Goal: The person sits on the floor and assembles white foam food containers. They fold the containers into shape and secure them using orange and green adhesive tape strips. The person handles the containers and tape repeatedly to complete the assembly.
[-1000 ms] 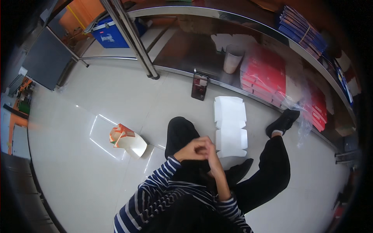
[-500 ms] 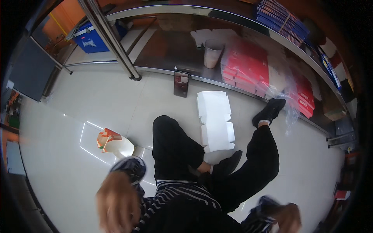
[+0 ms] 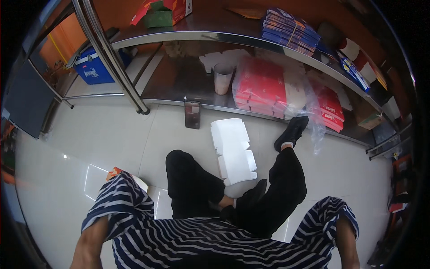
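Both my forearms bend back toward the lower edge, the left forearm [image 3: 92,244] at lower left and the right forearm [image 3: 347,244] at lower right; my hands lie beyond the picture, so what they hold is hidden. On the floor between my bent legs and the shelf lies an unfolded white carton blank [image 3: 235,154], flat, with notched flaps. A dark phone [image 3: 192,115] leans upright against the lower shelf's edge. Beside my left sleeve, which covers most of it, an orange-and-white paper container [image 3: 142,183] rests on the floor.
The lower metal shelf [image 3: 165,89] holds a clear cup [image 3: 222,80], stacks of flat red cartons [image 3: 262,83] in plastic and another white blank [image 3: 224,58]. Above are a red-and-green box [image 3: 161,15] and banded blue cartons [image 3: 291,33]. A blue cooler [image 3: 94,67] stands left of the shelf leg.
My hands have moved back and dropped out of view below. The view has tilted up, bringing the red-and-green box into sight. My left sleeve now covers much of the paper container.
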`<act>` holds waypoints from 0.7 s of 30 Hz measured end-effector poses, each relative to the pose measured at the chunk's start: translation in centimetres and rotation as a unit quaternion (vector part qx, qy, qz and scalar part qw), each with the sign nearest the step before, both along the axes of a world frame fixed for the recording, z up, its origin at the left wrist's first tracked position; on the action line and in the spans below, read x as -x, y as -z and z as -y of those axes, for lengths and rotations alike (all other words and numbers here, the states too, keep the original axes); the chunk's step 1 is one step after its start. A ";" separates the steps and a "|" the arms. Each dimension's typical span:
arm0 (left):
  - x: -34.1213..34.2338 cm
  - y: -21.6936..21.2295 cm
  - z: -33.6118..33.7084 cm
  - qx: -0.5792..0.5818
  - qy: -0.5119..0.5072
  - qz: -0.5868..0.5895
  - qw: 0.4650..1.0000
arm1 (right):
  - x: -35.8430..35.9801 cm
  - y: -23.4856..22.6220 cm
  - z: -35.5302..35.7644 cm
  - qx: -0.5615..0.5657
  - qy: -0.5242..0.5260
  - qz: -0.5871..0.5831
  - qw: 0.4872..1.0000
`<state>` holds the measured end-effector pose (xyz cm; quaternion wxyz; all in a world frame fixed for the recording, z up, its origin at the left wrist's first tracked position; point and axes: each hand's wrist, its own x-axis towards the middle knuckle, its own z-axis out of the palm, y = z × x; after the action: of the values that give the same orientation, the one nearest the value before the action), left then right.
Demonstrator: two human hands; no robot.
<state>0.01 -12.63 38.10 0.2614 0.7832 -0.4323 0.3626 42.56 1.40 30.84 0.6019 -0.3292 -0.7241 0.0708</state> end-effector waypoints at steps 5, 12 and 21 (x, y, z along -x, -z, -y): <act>0.7 -0.1 -0.4 -0.109 0.157 -0.058 0.980 | 0.2 0.5 -0.8 -0.087 -0.024 -0.193 0.977; -5.1 22.3 -17.0 0.562 -0.327 -0.077 0.756 | 5.0 -3.2 -6.0 -0.064 -0.196 -0.376 0.903; -16.8 44.9 -15.1 0.020 -0.753 -0.450 0.480 | 17.3 10.4 -18.2 0.424 -0.312 -0.009 0.850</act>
<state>16.78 2.49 -6.84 0.0625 0.8591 0.5072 0.0272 25.22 19.59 20.45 0.3567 -0.3091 -0.6824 0.5582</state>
